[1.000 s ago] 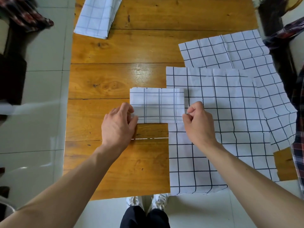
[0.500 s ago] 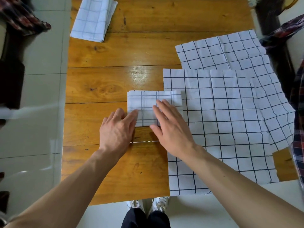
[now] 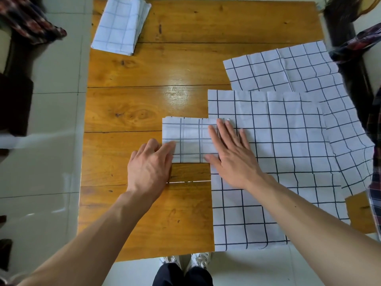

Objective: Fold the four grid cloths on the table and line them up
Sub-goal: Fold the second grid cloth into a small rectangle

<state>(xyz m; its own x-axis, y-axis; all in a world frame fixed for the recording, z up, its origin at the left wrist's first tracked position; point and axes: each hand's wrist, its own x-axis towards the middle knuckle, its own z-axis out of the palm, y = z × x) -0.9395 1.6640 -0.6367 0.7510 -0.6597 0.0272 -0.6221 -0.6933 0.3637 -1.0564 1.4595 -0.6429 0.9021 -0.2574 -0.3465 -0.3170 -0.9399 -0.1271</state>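
A small folded grid cloth (image 3: 190, 139) lies in the middle of the wooden table (image 3: 144, 104). My right hand (image 3: 231, 155) lies flat on its right half, fingers straight. My left hand (image 3: 150, 166) rests at its near left corner, fingertips on the cloth. Another folded grid cloth (image 3: 120, 25) lies at the far left corner of the table. A flat unfolded grid cloth (image 3: 268, 162) covers the right side, partly under the small folded one. A second unfolded grid cloth (image 3: 299, 69) lies beneath it, toward the far right.
The unfolded cloths hang over the table's near and right edges. Dark plaid fabric (image 3: 31, 23) lies off the table at the far left, and more plaid fabric (image 3: 362, 42) at the right. My shoes (image 3: 185, 261) show below the near edge, on a pale tiled floor.
My right hand went from pinching the folded cloth's right edge to lying flat on it, then slid rightward across it. My left hand stays at the near left corner.
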